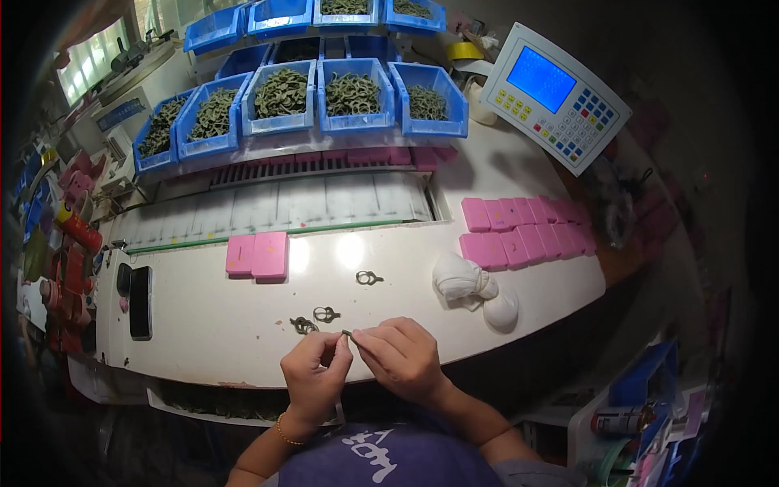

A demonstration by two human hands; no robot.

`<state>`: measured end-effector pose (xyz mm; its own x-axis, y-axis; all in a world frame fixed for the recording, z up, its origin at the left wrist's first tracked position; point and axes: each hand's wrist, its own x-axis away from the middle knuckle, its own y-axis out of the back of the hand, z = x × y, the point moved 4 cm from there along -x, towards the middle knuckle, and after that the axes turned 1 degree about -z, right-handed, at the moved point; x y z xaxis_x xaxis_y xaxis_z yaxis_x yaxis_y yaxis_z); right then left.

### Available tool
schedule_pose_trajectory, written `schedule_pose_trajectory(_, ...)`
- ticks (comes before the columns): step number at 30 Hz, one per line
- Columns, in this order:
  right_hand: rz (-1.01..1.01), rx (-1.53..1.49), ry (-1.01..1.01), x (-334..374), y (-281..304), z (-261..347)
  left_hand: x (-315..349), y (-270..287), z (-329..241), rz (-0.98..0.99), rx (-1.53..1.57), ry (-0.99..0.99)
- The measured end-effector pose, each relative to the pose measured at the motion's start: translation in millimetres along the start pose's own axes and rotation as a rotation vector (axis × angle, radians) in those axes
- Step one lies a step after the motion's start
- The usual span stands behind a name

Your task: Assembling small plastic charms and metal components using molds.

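At the table's near edge, my left hand (315, 367) and my right hand (401, 355) meet fingertip to fingertip. Pinched between them is a small dark green piece (347, 333), mostly covered by the fingers; it resembles the ring-shaped pieces lying close by. Just beyond my left hand lie a green ring-shaped piece (327, 314) with a stem and a small cluster of green pieces (303, 325). Farther up the white table rests another ring-shaped piece (369, 277).
Two pink blocks (269, 255) sit left of centre; pink block rows (527, 244) stand at right. Near them is a tied white cloth bundle (475, 290). Blue bins (278, 99) of green pieces line the back. A keypad panel (556, 97) overhangs the right; a phone (140, 303) lies left.
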<state>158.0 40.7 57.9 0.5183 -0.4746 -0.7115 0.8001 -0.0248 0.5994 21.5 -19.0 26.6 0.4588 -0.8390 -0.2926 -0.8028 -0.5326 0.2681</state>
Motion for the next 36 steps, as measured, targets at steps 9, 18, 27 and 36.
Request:
schedule_pose_trajectory(9, 0.011, -0.166, -0.193, 5.7, -3.1, -6.5, -1.8, -3.2, 2.3, 0.012, -0.074, -0.171)
schedule_pose_trajectory(18, 0.286, -1.131, -1.063, 23.9, -17.8, -41.8, -4.0, 3.0, 27.6, 0.312, 0.949, 0.747)
schedule_pose_trajectory(27, 0.424, -1.253, -1.135, 18.6, -22.8, -44.2, -11.9, 0.8, 24.0, 0.33, 0.75, 0.677)
schedule_pose_trajectory(36, 0.605, -1.266, -1.109, 15.3, -25.8, -55.8, -19.6, 10.4, -3.0, 0.412, 0.187, 0.185)
